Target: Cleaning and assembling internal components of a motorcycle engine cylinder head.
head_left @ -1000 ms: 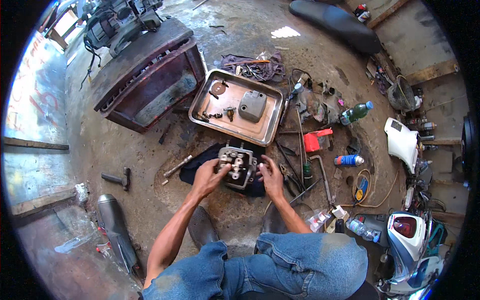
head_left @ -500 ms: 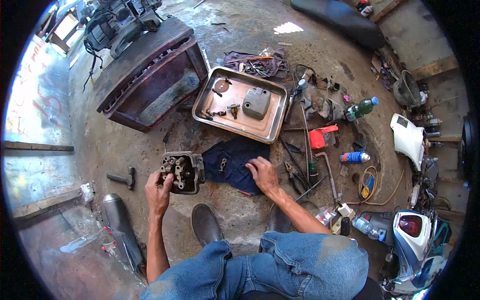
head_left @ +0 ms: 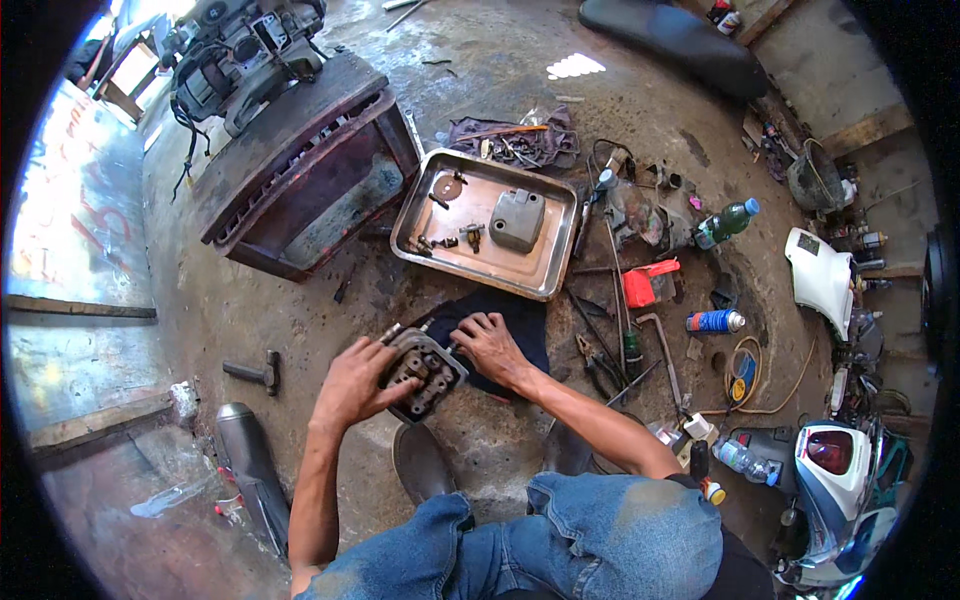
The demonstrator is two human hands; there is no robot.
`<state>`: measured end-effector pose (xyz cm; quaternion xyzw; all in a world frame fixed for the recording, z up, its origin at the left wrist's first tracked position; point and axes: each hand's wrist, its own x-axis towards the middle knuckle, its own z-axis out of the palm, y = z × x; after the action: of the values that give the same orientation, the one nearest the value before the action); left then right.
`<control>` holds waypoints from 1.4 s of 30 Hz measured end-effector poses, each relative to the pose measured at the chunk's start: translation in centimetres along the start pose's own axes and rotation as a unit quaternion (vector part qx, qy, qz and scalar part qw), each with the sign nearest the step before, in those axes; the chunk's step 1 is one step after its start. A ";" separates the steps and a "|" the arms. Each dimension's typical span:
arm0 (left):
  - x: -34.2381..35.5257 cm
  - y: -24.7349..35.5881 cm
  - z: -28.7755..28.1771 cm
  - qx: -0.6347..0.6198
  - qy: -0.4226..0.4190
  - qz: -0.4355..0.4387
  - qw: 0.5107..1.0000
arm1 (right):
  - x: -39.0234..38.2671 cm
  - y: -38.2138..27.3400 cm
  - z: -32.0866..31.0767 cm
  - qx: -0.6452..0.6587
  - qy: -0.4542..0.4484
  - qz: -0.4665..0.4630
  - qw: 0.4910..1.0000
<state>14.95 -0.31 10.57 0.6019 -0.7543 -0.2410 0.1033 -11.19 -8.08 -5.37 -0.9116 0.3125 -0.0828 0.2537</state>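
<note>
My left hand grips an engine cylinder head, a squarish grey metal casting with its open, studded side up. It is tilted above the floor, over the left part of a dark blue cloth. My right hand is just right of the casting, above that cloth, with its fingers curled down and drawn together by the casting's upper right edge. Whatever lies between those fingertips is hidden. Beyond both hands, a metal tray bears a grey metal cover, a round plate and several small dark parts.
A hammer and an exhaust muffler lie on the left. Pliers, a screwdriver, a red container, a spray can and a green bottle are on the right. A wooden bench carries an engine.
The cylinder head has moved right in my left hand and turned. My right hand has come left, up to its edge. The small metal part seen on the cloth before is now out of sight.
</note>
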 end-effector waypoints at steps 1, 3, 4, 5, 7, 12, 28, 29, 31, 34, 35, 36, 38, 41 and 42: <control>0.4 0.1 0.0 -0.008 -0.016 0.020 1.000 | -0.2 -0.1 0.0 -0.002 0.005 -0.004 1.000; 1.4 0.0 0.9 0.006 0.005 0.076 0.997 | -1.8 0.2 -0.1 0.148 0.225 0.077 0.960; 2.0 0.2 1.1 0.010 -0.015 0.079 0.997 | -2.4 -0.2 -1.0 0.189 0.274 0.160 0.929; 2.6 0.5 1.2 0.016 -0.035 0.079 0.996 | -2.9 -0.9 -2.1 0.232 0.317 0.240 0.888; 4.7 1.3 1.9 0.005 -0.052 0.118 0.992 | -5.7 0.1 -3.4 0.263 0.344 0.408 0.804; 10.9 2.1 6.3 -0.004 -0.087 0.213 0.973 | -14.3 5.4 -0.9 0.263 0.348 0.468 0.768; 12.4 -0.6 8.9 -0.055 -0.190 0.100 0.975 | -8.4 -1.7 -8.5 0.503 0.331 0.257 0.756; 11.8 -0.6 8.9 -0.093 -0.143 0.097 0.981 | -8.1 -2.1 -8.8 0.504 0.332 0.255 0.755; 10.5 -0.5 9.0 -0.171 -0.047 0.090 0.980 | -7.7 -3.1 -9.9 0.438 0.336 0.238 0.799; 9.1 2.9 7.6 -0.248 0.073 0.080 0.963 | -7.9 -4.2 -11.3 0.402 0.321 0.237 0.824; 8.3 4.5 6.7 -0.297 0.134 0.076 0.942 | -7.9 -4.8 -12.1 0.401 0.321 0.238 0.824; 7.6 6.4 6.2 -0.376 0.141 0.035 0.915 | -8.0 -5.2 -13.0 0.356 0.327 0.213 0.849; 5.7 8.4 5.1 -0.493 0.116 -0.017 0.862 | -7.4 -6.2 -14.2 0.322 0.327 0.179 0.870; 4.8 11.1 3.4 -0.530 0.088 -0.040 0.842 | -7.0 -6.6 -16.4 0.227 0.343 0.030 0.911; 4.7 12.0 2.7 -0.567 0.105 -0.026 0.817 | -6.9 -6.9 -17.3 0.220 0.338 -0.010 0.915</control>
<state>2.29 -2.24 13.45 0.4780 -0.4531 -0.5635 0.4986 -18.38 -6.26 13.10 -0.7532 0.3446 -0.4555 0.3263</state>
